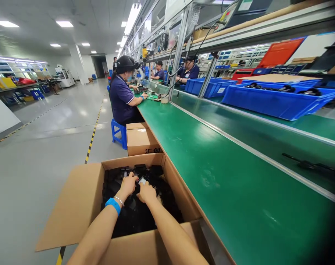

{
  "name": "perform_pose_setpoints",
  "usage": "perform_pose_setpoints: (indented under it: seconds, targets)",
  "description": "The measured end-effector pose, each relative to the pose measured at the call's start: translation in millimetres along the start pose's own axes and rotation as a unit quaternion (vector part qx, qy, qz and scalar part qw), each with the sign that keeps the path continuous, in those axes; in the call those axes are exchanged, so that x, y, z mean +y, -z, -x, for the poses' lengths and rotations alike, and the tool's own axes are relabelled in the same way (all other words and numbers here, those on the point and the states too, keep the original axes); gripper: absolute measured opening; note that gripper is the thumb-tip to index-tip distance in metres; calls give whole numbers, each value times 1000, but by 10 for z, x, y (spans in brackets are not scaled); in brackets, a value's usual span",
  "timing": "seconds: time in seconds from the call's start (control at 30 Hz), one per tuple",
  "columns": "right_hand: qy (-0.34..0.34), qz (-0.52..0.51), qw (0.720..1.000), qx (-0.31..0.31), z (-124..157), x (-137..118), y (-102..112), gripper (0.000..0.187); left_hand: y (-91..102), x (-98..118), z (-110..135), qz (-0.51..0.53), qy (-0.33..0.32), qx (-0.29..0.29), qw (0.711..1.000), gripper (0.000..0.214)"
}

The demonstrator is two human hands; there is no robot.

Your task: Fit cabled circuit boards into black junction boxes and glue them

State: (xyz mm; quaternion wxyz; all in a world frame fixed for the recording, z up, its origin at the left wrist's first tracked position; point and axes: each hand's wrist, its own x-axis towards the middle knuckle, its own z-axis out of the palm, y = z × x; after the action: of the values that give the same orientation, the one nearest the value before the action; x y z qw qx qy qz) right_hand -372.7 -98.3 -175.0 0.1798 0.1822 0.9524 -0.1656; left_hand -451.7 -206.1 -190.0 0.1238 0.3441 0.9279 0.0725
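An open cardboard box [134,159] stands beside the bench, filled with a pile of black parts [134,215] whose exact kind I cannot make out. Both of my hands reach down into it. My left hand [128,184], with a blue band and a bracelet at its wrist, has its fingers curled down onto the pile. My right hand [147,192] is close beside it, fingers bent at a small whitish-grey piece [142,180] among the black parts. The fingertips and what lies under them are partly hidden.
A green bench [206,162] runs along the right. Past the open box is another carton [141,140]. A co-worker [123,92] sits on a blue stool [119,134]. Blue bins [277,105] stand behind the metal frame; a long black object [307,165] lies at right.
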Motion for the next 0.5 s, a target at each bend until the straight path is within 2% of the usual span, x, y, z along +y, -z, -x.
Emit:
perform_pose_setpoints:
  seconds: [0.13,0.27,0.4,0.5]
  targets:
    - [-32,-38,999,19,19,106,8,33,-38,-57,-15,42,-18,-15,999,32]
    - [-28,-84,996,7,113,210,88,32,4,-135,-12,82,-43,-19,996,31]
    - [-23,-159,987,-4,225,307,316,30,95,-205,3,114,-63,-15,991,31]
    - [-28,-239,971,-11,392,463,572,30,136,-205,-1,123,-49,14,991,31]
